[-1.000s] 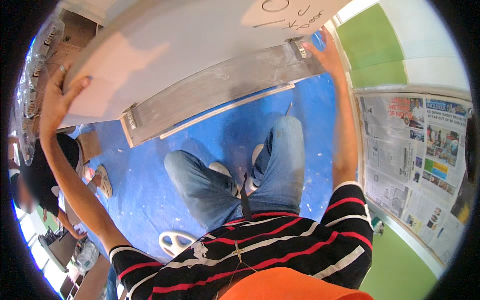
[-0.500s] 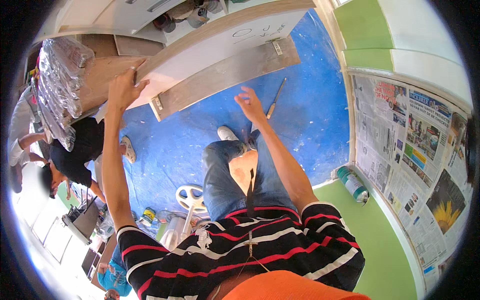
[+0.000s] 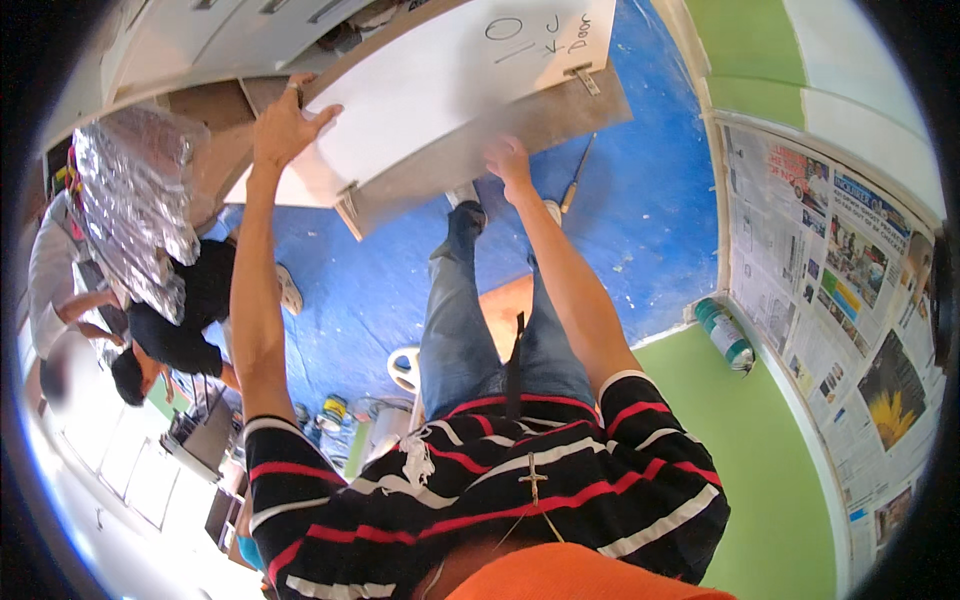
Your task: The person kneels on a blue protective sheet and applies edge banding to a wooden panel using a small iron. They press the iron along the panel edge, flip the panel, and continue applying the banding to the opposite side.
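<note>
A white cabinet door panel [image 3: 400,100] with a wood-toned edge and handwritten marks stands tilted in front of me. Along its lower side a narrow grey-brown board [image 3: 430,180] is joined by metal hinges, one hinge [image 3: 585,78] at the right and another hinge [image 3: 348,198] at the left. My left hand [image 3: 285,130] grips the panel's upper left edge, thumb on the white face. My right hand [image 3: 510,168] is at the board's lower edge, fingers loosely curled and apart; a blur leaves contact unclear. Just right of it, a long thin tool with a wooden handle [image 3: 570,195] lies on the floor.
Blue sheeting [image 3: 650,240] covers the floor. Newspaper [image 3: 820,280] lines the right wall, with a green-and-white cylindrical container [image 3: 724,335] at its foot. Plastic-wrapped pieces [image 3: 140,200] stand at the left, near a person in black [image 3: 185,310]. White cabinetry [image 3: 170,50] is behind the panel.
The panel has tilted so more of its white face shows. My left hand has shifted along with it, and my right hand has moved up to the lower board. My legs have straightened.
</note>
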The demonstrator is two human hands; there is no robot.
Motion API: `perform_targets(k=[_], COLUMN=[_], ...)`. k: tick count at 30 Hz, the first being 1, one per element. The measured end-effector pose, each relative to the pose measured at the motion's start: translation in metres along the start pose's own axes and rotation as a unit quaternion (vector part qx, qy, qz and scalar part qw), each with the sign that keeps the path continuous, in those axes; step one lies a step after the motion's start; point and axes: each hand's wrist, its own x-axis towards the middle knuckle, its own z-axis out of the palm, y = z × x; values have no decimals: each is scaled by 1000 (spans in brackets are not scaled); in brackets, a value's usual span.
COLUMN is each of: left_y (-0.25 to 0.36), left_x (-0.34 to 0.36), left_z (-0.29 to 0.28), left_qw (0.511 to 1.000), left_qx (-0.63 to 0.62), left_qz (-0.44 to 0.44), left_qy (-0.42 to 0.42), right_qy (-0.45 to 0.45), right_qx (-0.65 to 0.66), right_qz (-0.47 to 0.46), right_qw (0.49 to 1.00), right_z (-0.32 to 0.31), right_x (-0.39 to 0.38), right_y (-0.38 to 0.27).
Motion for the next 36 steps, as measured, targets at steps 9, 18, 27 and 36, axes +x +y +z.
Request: perform_targets(k=[9, 18, 27, 36], left_y=[-12, 22, 36, 39], left_x=[16, -31, -56, -20], left_z=[9, -2, 8, 97], left_qw=[999, 997, 987, 961], left_qx=[-53, -71, -132, -145], left_qz=[-8, -24, -23, -31], left_qy=[-10, 4, -88, -232], right_qy=[81, 115, 181, 211], right_qx=[275, 330, 291, 240], right_qz=[52, 74, 120, 121], right_qw=[957, 934, 932, 940], right_z=[68, 65, 1, -48], right_x=[36, 35, -82, -86], right_y=[-39, -40, -51, -14])
